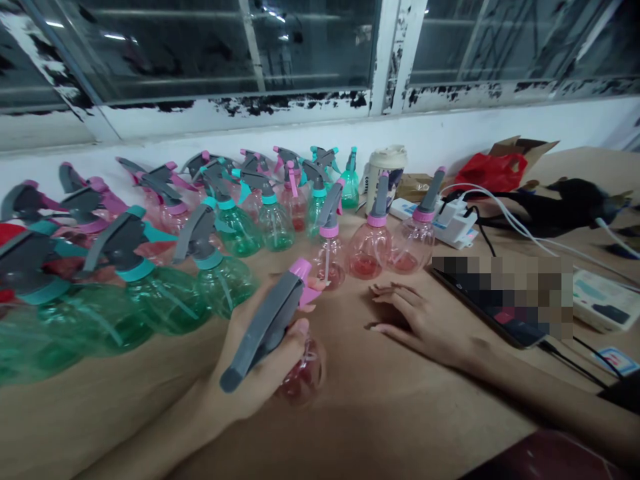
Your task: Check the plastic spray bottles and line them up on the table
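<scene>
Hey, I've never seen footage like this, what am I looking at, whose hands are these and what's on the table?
No machine here: a person wears a camera on the head, so the single picture looks forward and down at their own bare hands. The left hand grips a tilted pink spray bottle. The right hand lies flat on the brown table, holding nothing. Behind are many green bottles and pink bottles, a power strip and a paper cup.
</scene>
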